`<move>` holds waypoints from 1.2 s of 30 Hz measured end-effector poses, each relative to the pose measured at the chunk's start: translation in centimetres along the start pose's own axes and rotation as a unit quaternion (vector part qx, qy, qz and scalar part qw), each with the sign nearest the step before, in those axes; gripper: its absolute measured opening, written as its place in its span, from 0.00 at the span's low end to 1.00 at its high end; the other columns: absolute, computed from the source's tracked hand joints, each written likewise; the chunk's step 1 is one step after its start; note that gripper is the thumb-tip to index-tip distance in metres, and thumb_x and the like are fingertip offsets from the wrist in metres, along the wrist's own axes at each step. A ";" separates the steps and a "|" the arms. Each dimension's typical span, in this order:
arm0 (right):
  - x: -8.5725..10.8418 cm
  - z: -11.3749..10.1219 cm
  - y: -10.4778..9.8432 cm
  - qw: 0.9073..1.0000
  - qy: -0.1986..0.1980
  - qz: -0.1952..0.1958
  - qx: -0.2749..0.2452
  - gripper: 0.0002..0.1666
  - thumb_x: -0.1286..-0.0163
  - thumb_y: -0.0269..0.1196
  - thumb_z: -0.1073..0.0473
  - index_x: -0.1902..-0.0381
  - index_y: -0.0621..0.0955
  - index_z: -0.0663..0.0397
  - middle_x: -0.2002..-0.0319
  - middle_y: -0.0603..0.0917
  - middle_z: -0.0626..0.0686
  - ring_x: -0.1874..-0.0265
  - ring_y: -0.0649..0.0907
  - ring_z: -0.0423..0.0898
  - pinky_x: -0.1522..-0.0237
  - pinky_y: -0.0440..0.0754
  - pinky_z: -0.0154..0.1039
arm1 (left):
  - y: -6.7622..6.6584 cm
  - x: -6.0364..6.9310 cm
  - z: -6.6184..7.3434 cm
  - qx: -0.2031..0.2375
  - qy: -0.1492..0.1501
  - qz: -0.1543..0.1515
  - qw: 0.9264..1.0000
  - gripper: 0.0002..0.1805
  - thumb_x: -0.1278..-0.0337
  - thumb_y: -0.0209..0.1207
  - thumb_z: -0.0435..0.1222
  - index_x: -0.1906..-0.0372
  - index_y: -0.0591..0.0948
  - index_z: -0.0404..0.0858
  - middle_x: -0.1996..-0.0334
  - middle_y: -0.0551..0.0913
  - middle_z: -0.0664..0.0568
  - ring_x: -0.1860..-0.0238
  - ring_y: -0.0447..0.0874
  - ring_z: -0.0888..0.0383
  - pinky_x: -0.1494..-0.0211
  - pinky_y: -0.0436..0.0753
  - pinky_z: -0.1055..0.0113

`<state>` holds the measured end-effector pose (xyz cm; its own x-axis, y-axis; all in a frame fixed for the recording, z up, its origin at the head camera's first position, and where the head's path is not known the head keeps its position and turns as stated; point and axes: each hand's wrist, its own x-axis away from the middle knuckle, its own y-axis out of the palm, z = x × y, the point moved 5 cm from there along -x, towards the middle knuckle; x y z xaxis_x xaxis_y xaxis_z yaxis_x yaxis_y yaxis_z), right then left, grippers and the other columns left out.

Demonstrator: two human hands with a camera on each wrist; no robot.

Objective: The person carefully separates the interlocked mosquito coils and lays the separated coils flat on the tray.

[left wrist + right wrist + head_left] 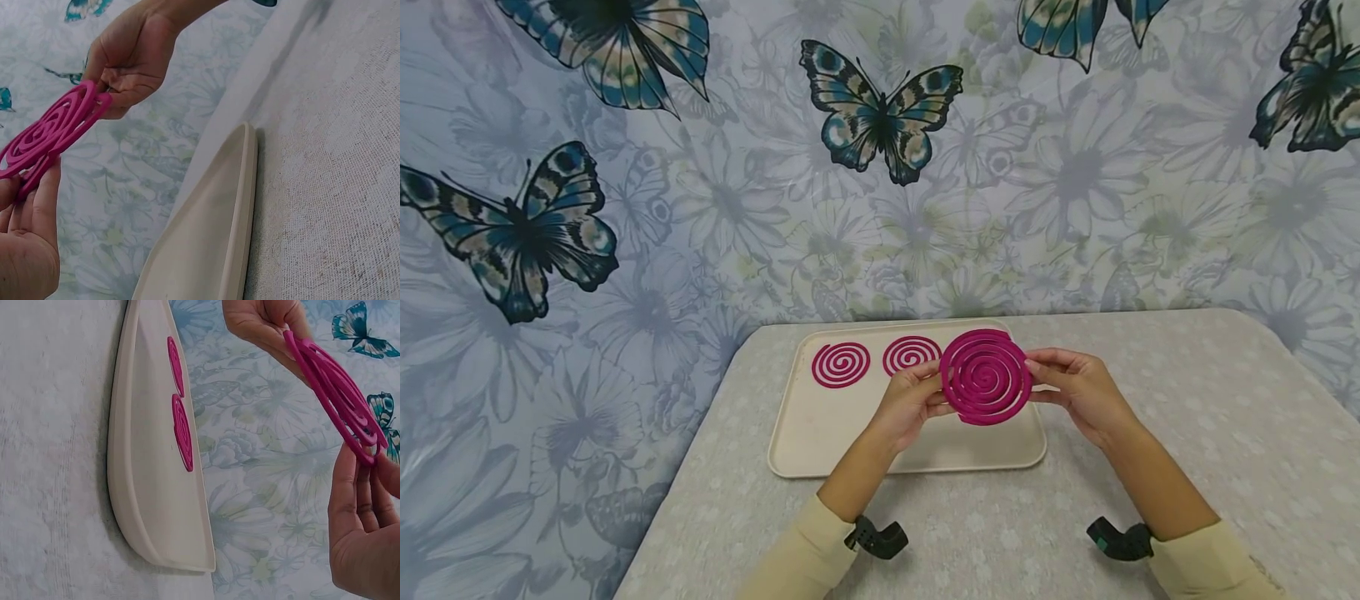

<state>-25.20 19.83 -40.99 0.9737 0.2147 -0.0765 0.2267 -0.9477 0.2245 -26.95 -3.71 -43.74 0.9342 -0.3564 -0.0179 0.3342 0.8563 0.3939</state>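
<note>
A magenta spiral coil [987,377] is held up above the right part of a cream tray [842,437], its flat face toward the head camera. My left hand [908,404] pinches its left edge, and my right hand [1084,396] pinches the opposite edge between thumb and fingers. Seen nearly edge-on in the right wrist view, the coil [334,394] shows overlapping rings; whether it is one coil or two together I cannot tell. Two thinner magenta spirals lie flat at the tray's back: a left one [841,365] and a right one [906,357], partly hidden behind my left hand and the held coil.
The raised-rim tray rests on a table with a pale patterned cloth [1195,400]. Directly behind the table stands a floral wall covering with butterflies [883,117]. Dark devices [880,537] are strapped at both wrists, over cream sleeves.
</note>
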 end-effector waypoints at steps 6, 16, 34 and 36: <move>0.0 0.0 0.0 1.000 0.013 0.001 0.024 0.10 0.26 0.64 0.60 0.51 0.87 0.56 0.58 0.90 0.49 0.60 0.89 0.45 0.56 0.89 0.44 | -0.1 -0.1 -0.2 0.019 -0.014 0.009 1.000 0.20 0.22 0.50 0.31 0.34 0.74 0.25 0.63 0.90 0.52 0.64 0.91 0.60 0.59 0.90 0.64; 0.1 0.3 -0.3 0.998 0.045 0.031 0.041 0.15 0.27 0.66 0.56 0.50 0.86 0.60 0.59 0.90 0.48 0.59 0.89 0.44 0.55 0.89 0.43 | 0.1 0.1 -0.2 0.086 -0.058 0.009 0.995 0.14 0.19 0.47 0.36 0.52 0.84 0.43 0.64 0.90 0.52 0.64 0.91 0.58 0.61 0.90 0.64; 0.1 0.1 0.1 1.000 0.013 -0.001 0.011 0.07 0.27 0.64 0.66 0.55 0.87 0.55 0.62 0.90 0.49 0.63 0.89 0.44 0.57 0.89 0.41 | 0.1 0.0 -0.4 0.104 -0.048 -0.015 0.993 0.14 0.18 0.45 0.38 0.51 0.83 0.43 0.64 0.90 0.52 0.62 0.91 0.58 0.57 0.90 0.64; 0.1 0.1 0.1 1.000 0.006 -0.013 -0.001 0.08 0.26 0.62 0.67 0.54 0.86 0.55 0.61 0.90 0.50 0.63 0.89 0.44 0.57 0.89 0.40 | 0.1 0.0 -0.4 0.110 -0.049 -0.018 0.993 0.15 0.18 0.45 0.37 0.50 0.83 0.44 0.64 0.90 0.52 0.61 0.91 0.58 0.57 0.90 0.63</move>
<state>-25.04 19.71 -41.04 0.9675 0.2431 -0.0700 0.2527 -0.9411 0.2248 -26.84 -3.44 -44.06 0.9019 -0.4291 0.0500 0.3214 0.7437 0.5862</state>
